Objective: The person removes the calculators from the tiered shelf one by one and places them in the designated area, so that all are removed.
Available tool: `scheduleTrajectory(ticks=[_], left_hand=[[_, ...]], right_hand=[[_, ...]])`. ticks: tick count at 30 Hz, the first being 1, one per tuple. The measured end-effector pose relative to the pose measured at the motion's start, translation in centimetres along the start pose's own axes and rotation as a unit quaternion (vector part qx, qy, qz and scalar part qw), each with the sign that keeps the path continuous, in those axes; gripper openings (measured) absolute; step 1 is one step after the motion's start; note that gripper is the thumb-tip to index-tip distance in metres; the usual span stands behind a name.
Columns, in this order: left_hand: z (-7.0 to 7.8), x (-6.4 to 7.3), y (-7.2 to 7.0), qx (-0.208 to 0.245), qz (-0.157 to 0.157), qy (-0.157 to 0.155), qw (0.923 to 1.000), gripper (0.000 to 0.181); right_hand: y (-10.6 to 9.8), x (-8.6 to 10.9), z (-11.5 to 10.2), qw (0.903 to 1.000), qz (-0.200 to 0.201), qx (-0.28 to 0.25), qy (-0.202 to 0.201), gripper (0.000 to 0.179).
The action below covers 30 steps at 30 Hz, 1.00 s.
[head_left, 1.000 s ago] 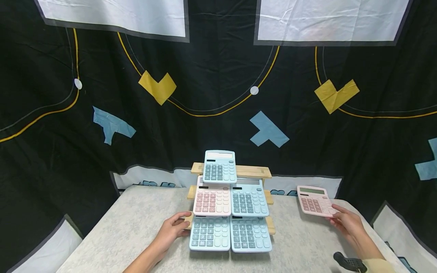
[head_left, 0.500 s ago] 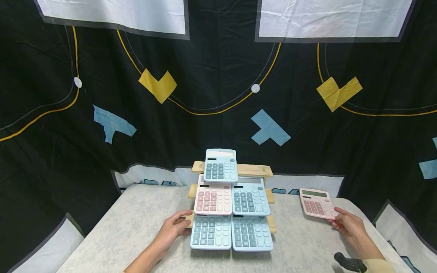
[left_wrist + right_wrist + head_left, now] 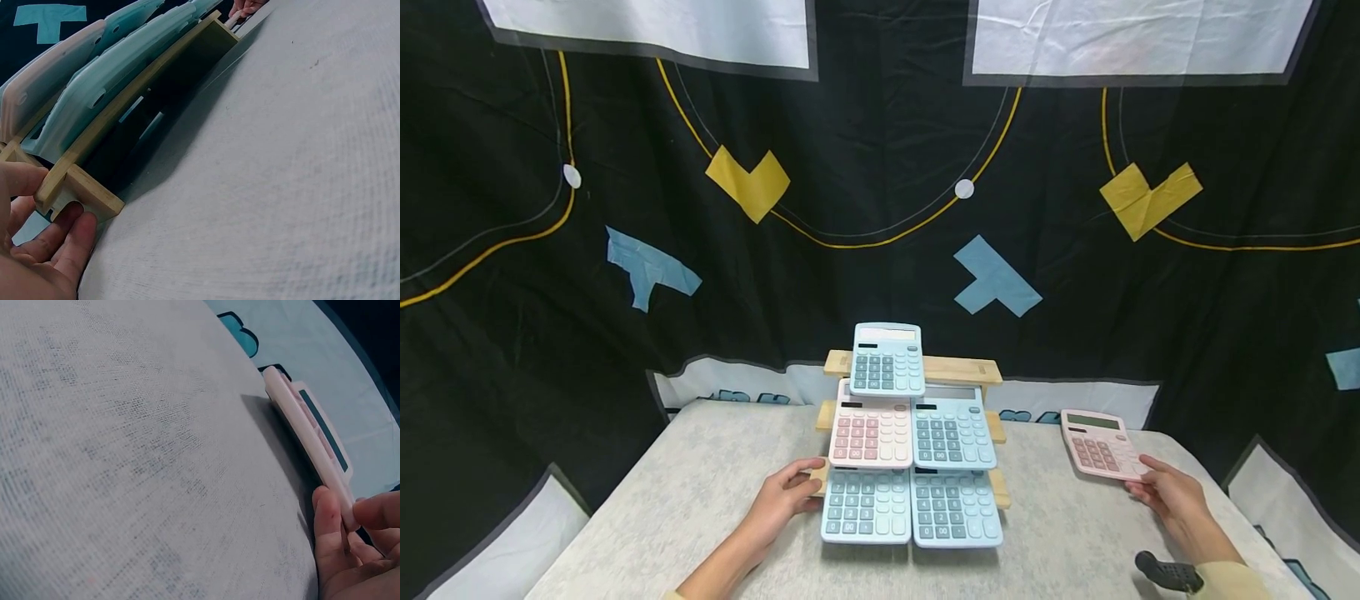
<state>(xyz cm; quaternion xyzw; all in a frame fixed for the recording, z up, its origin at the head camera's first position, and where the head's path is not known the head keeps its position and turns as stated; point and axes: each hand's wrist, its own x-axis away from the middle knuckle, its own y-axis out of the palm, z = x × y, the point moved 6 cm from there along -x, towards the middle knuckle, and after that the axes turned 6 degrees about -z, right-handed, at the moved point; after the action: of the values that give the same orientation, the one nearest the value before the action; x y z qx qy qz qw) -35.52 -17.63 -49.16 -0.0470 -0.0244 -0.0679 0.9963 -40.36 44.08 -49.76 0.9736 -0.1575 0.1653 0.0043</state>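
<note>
My left hand [image 3: 781, 502] grips the left end of a tiered wooden rack [image 3: 961, 372], thumb above and fingers curled beneath the lowest bar [image 3: 94, 190] in the left wrist view. Leaning on the rack are several light-blue calculators [image 3: 957, 508] and one pink calculator [image 3: 871, 433] at the left of the middle tier. A single blue calculator [image 3: 887, 358] stands on the top tier, left of centre. Off to the right, my right hand [image 3: 1176, 500] pinches a second pink calculator [image 3: 1097, 448] by its near right corner. In the right wrist view, that pink calculator [image 3: 306, 437] is tilted, its shadow beside it.
The rack stands mid-table on a pale, mottled tabletop [image 3: 700, 467]. Behind the table hangs a dark cloth [image 3: 880, 283] with yellow and blue patches. A black wristband [image 3: 1168, 573] sits on my right wrist. White-edged cloth shows at both sides.
The pink calculator in my right hand has dipped slightly. Both hands keep their holds, and the rack's calculators stay in place. The head view has shifted a little.
</note>
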Motion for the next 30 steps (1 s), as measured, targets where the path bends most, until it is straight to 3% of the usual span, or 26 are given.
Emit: scheduleTrajectory(ticks=[30], left_hand=[[0.00, 0.02, 0.06, 0.003, 0.009, -0.002, 1.0000, 0.039]], right_hand=[[-0.33, -0.30, 0.41, 0.9992, 0.040, -0.001, -0.002, 0.057]])
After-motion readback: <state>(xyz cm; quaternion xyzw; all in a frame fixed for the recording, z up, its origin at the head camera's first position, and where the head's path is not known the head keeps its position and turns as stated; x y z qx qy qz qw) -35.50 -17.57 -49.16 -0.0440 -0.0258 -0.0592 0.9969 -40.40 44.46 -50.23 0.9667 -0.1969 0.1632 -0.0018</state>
